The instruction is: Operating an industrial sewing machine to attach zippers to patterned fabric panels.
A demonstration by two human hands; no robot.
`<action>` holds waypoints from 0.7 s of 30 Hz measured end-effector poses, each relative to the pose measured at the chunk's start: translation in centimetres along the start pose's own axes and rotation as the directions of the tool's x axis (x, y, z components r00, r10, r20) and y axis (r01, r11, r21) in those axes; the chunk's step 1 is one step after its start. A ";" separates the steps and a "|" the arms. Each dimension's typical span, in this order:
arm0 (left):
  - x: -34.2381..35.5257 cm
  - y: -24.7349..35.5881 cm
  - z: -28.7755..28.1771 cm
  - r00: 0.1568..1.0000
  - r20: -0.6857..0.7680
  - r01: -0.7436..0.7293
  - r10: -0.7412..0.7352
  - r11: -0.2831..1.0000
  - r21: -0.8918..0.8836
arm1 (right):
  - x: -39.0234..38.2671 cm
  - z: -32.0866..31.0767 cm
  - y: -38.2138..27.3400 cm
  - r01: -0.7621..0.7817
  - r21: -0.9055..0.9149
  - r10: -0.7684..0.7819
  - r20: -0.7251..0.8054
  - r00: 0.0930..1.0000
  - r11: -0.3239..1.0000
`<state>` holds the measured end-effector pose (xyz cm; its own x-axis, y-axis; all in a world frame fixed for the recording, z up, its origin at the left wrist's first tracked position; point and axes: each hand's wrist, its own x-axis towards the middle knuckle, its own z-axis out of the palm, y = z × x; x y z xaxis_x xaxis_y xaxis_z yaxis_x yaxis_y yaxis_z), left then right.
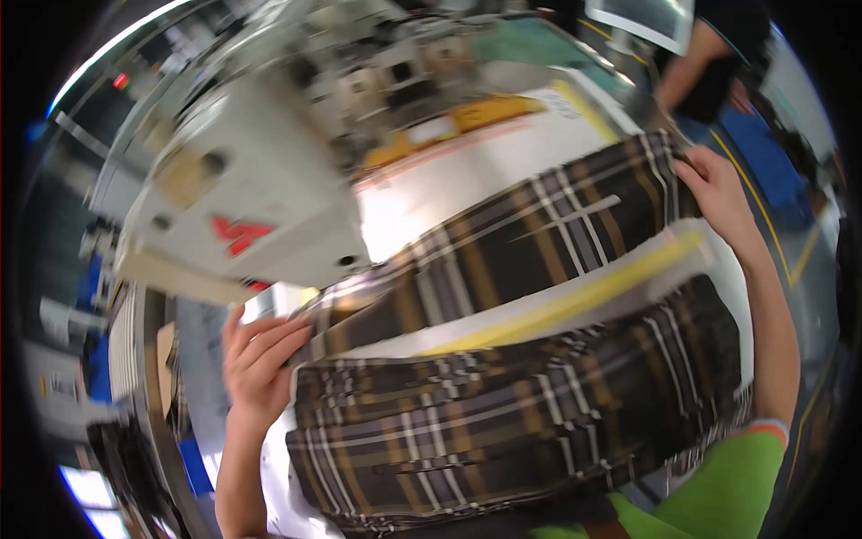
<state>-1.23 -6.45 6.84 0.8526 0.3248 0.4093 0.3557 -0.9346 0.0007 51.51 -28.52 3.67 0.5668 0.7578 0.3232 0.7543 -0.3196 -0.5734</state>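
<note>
A piece of dark plaid fabric [503, 260] with white and tan stripes stretches between my hands over a white work surface. My left hand [260, 359] grips its left end, fingers curled over the edge beside the machine head. At the far right corner, my right hand [716, 189] pinches the other end. Nearer to me lies a folded stack of the same plaid cloth [503, 431], its layers bunched along the upper edge. Between piece and stack runs a yellow strip [557, 305] on the white surface.
A large pale sewing-type machine [242, 198] with a red mark stands close by my left hand. Yellow parts [458, 121] sit under its heads at the back. At the far right a person [705, 67] in dark clothing stands near a blue object [763, 162].
</note>
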 end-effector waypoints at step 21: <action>11.1 38.7 7.7 0.058 0.025 -0.817 0.998 0.062 -0.573 | -38.4 -21.5 30.2 -0.742 -0.517 0.587 -0.466 0.662 0.427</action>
<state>24.97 -37.91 4.42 0.4140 -0.9103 0.0021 -0.8942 -0.4063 0.1880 59.68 -79.51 -9.87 0.9725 0.0488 0.2278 0.0722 -0.9928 -0.0955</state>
